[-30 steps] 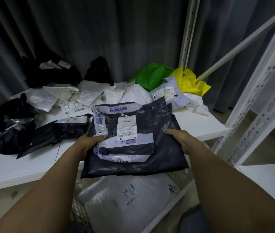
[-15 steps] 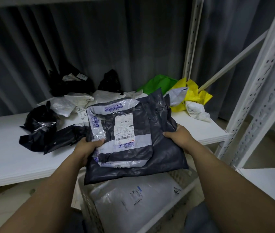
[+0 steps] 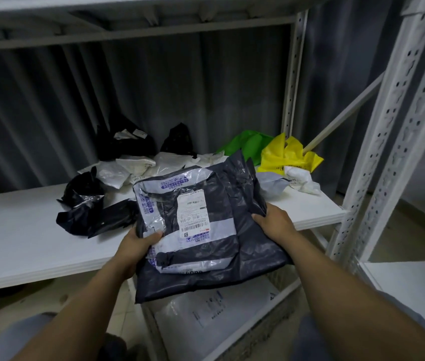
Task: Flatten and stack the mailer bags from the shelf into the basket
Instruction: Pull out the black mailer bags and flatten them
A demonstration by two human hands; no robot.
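Mailer bags [image 3: 206, 230] (dark, stacked) in grip of left hand [image 3: 138, 243] and right hand [image 3: 275, 222], white shelf [image 3: 24, 243], grey curtain [image 3: 154, 87]

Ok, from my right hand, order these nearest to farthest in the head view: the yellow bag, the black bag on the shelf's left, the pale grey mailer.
1. pale grey mailer, just behind the right hand
2. yellow bag, back right
3. black bag, far left
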